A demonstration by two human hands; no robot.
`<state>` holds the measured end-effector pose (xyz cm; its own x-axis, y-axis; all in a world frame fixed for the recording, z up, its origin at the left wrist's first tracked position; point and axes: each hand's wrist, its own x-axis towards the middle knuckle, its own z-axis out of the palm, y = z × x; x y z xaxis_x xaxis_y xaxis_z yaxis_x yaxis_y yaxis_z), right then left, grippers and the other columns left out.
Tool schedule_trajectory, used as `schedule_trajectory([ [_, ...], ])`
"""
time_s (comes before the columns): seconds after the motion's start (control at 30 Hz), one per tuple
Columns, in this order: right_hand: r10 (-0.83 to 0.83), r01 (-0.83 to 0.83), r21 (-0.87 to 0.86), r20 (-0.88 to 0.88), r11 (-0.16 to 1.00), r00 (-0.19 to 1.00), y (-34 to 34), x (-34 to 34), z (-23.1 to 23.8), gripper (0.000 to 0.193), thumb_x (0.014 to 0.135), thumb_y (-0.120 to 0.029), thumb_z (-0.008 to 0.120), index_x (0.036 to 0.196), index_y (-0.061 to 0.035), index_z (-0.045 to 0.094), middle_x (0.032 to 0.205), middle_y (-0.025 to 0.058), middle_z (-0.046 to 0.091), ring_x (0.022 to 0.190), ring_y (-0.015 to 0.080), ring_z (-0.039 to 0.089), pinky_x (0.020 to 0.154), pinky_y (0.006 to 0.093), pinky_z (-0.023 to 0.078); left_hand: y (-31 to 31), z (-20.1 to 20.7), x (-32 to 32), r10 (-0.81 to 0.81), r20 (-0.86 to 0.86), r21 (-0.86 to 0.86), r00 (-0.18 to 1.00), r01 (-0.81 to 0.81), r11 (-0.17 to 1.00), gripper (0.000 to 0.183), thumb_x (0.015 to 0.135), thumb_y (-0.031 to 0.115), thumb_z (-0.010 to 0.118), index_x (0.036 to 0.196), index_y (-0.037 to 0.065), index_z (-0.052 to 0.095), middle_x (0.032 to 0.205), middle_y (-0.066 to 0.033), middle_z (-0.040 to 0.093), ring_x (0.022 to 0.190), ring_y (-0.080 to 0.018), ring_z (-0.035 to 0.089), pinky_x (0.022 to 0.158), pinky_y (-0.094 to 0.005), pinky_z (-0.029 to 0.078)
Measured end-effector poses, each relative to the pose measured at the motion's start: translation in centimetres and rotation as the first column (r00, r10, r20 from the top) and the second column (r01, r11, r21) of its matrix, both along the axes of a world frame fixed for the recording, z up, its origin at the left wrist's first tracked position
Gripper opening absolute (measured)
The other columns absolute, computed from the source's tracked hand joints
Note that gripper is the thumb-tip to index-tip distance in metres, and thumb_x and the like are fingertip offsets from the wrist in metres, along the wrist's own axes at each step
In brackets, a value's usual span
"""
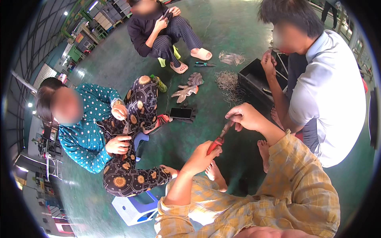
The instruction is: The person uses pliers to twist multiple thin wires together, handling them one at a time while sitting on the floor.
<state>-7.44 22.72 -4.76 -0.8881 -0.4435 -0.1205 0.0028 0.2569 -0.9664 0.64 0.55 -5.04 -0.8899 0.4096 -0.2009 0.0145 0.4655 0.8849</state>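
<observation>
My left hand [203, 155] grips the red handles of a pair of pliers [218, 140], whose jaws point up and to the right. My right hand [243, 116] is closed on a small thin metal piece [229, 124] held at the plier jaws. Both hands hang above the green floor [206, 99], in front of my knees. My yellow checked sleeves come in from the bottom edge.
Three other people sit around on the floor. One in a teal dotted top works with small tools on the left. A black bin [258, 81], piles of thin metal pieces [228, 83], work gloves [186, 90], a phone [181, 113] and small stools [133, 208] lie about.
</observation>
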Motion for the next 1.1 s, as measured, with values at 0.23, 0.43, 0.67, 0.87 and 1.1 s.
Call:
schedule_trajectory([
  [0.23,0.140,-0.166,0.189,0.145,0.968,0.979,0.9,-0.7,-1.7,0.015,0.079,-0.003,0.056,0.090,0.0037,0.063,0.069,0.0112,0.065,0.054,0.0143,0.062,0.047,0.0274,0.053,-1.0,0.0,-0.8,0.041,-0.162,-0.019,0.986,-0.045,0.999,0.022,0.083,0.019,0.058,0.094,0.000,0.057,0.082,-0.0152,0.058,0.075,-0.0290,0.058,0.069,-0.0348,0.044],
  [0.43,0.486,-0.599,0.494,0.350,0.631,0.801,-1.2,-1.6,-5.4,0.012,0.073,-0.006,0.058,0.078,0.0028,0.065,0.065,0.0097,0.065,0.053,0.0169,0.062,0.047,0.0300,0.054,-1.8,1.3,0.3,0.063,-0.247,-0.144,0.967,-0.101,0.984,0.016,0.083,0.011,0.056,0.091,-0.003,0.058,0.077,-0.0092,0.062,0.073,-0.0162,0.060,0.069,-0.0278,0.046],
  [0.67,-0.191,0.513,0.714,-0.486,0.477,0.853,2.2,-5.9,-6.5,0.021,0.068,-0.014,0.065,0.083,0.0013,0.065,0.087,0.0234,0.063,0.086,0.0334,0.062,0.075,0.0414,0.051,-0.5,1.5,0.3,0.031,-0.367,-0.145,0.930,-0.090,0.985,0.014,0.081,0.008,0.058,0.089,-0.002,0.058,0.076,-0.0142,0.057,0.069,-0.0269,0.057,0.065,-0.0320,0.044],
  [0.87,-0.178,0.430,0.689,-0.408,0.583,0.895,2.9,-4.3,-3.2,0.042,0.070,-0.034,0.071,0.102,-0.0061,0.064,0.100,0.0157,0.063,0.095,0.0319,0.059,0.083,0.0407,0.047,-1.3,1.8,0.5,0.104,-0.398,-0.138,0.911,-0.172,0.975,0.013,0.079,0.007,0.060,0.089,-0.002,0.058,0.076,-0.0166,0.054,0.069,-0.0331,0.054,0.064,-0.0343,0.043],
  [1.1,0.067,0.180,0.826,-0.254,0.534,0.965,0.2,-3.0,-5.4,0.039,0.069,-0.034,0.072,0.093,-0.0043,0.065,0.092,0.0161,0.065,0.088,0.0314,0.063,0.077,0.0391,0.050,-2.0,2.8,0.4,0.230,-0.466,-0.060,0.854,-0.290,0.955,0.013,0.079,0.006,0.061,0.089,-0.002,0.058,0.076,-0.0151,0.054,0.067,-0.0298,0.054,0.063,-0.0324,0.043],
])
